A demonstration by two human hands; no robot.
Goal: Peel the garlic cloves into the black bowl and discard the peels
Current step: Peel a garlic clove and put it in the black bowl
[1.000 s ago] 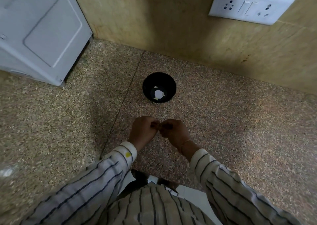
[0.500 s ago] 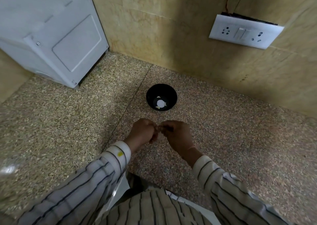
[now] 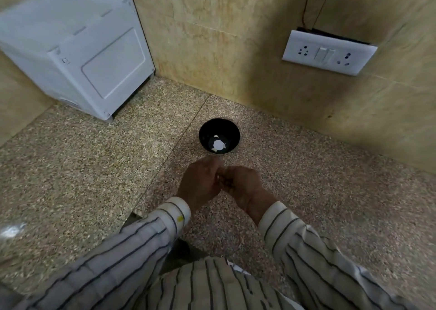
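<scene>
The black bowl point(image 3: 219, 130) stands on the speckled stone counter point(image 3: 94, 168), close to the back wall. A few pale garlic pieces point(image 3: 218, 145) lie at its bottom. Just in front of the bowl, my left hand point(image 3: 200, 182) and my right hand point(image 3: 240, 183) meet with curled fingers. Together they pinch something small between the fingertips; the fingers hide it almost fully, so I cannot make out the clove or its peel.
A white appliance point(image 3: 70, 50) sits at the back left of the counter. A white switch and socket plate point(image 3: 328, 52) hangs on the tiled wall at the right. The counter's front edge lies under my striped sleeves.
My head has tilted up, so more of the wall and appliance shows. Both hands stay together in front of the bowl, and the left one has edged a little toward it.
</scene>
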